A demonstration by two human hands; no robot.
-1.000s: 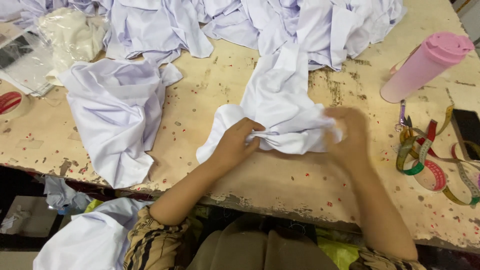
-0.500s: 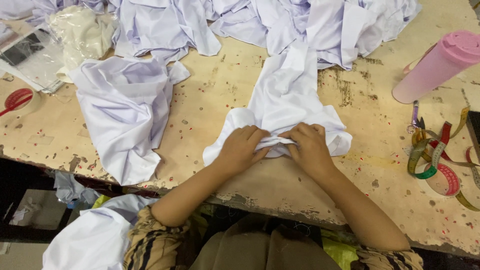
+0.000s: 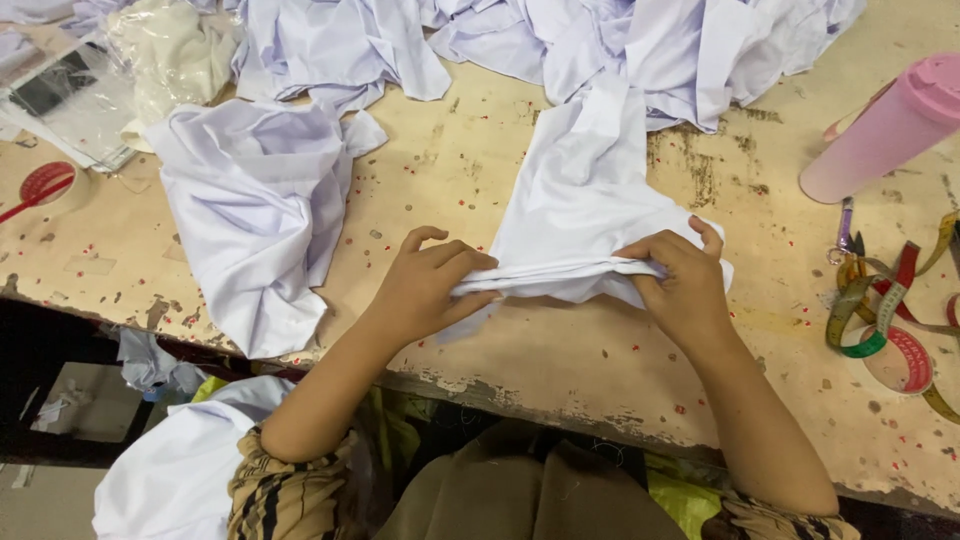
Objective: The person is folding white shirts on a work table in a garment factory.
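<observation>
Fingers [image 3: 470, 262] farther apart along white cloth [image 3: 590, 210]

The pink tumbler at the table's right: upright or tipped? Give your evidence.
Tipped. The pink tumbler lies slanted on the table, lid end up-right.

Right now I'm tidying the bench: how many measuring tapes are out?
1 that I can tell: the measuring tape lies tangled at the table's right edge, below the pink tumbler. Its loops run out of frame, so more may be hidden.
</observation>
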